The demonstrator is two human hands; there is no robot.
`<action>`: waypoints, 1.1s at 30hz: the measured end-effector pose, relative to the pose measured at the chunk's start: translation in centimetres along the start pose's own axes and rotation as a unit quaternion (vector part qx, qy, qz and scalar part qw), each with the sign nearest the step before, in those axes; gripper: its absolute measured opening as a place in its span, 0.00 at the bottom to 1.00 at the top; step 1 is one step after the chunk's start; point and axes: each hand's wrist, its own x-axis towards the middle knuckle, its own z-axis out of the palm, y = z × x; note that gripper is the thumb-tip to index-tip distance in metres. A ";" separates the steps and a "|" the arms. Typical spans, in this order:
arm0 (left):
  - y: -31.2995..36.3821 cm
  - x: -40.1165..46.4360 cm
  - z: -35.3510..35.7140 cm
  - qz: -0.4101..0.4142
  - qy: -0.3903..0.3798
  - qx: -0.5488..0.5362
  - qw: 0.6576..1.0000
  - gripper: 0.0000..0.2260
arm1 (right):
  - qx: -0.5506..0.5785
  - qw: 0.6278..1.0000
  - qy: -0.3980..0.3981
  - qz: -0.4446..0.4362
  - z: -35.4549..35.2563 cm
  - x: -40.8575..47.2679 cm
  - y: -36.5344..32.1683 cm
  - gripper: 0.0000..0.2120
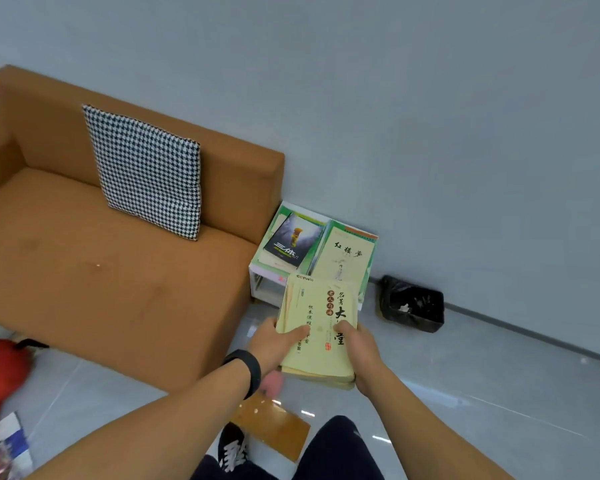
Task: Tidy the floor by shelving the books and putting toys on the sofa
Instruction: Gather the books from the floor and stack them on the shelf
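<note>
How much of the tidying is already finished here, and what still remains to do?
Done, it seems: two books, the dark book and the pale green book, lie on the small white shelf beside the sofa. In hand: both hands, left and right, hold a yellow stack of books near the shelf. Left: the red plush toy, a magazine and a brown book remain on the floor.

Shelf (257,271) stands right of sofa (118,271), bin (413,303) beyond
</note>
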 end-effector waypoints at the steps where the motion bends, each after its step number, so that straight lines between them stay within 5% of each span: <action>1: 0.6 1.3 0.7 -0.007 0.005 0.011 1.000 0.23 | 0.000 1.000 0.002 0.006 -0.5 1.2 -0.5 0.12; 9: 7.1 13.4 6.1 -0.061 -0.009 0.121 0.991 0.21 | -0.029 0.997 -0.040 0.059 -6.0 15.8 -5.4 0.13; 13: 7.6 20.9 9.7 -0.099 0.023 0.155 0.983 0.32 | -0.043 0.992 -0.059 0.105 -8.1 23.5 -7.6 0.10; 17: 11.2 24.9 12.5 -0.133 0.053 0.144 0.979 0.31 | -0.059 0.989 -0.066 0.123 -9.0 29.8 -10.2 0.08; 24: 14.4 32.9 12.2 -0.101 0.055 0.198 0.973 0.36 | -0.056 0.991 -0.057 0.103 -8.9 36.8 -11.8 0.06; 26: 14.3 34.9 11.9 -0.111 0.034 0.228 0.967 0.39 | -0.075 0.990 -0.035 0.113 -8.6 39.1 -11.5 0.10; 29: 13.5 36.3 12.0 -0.140 0.031 0.319 0.937 0.42 | -0.138 0.971 0.074 0.181 -8.6 41.7 -11.5 0.30; 33: 12.2 34.3 12.2 -0.179 -0.013 0.305 0.935 0.32 | -0.196 0.962 0.077 0.176 -7.3 41.1 -11.0 0.32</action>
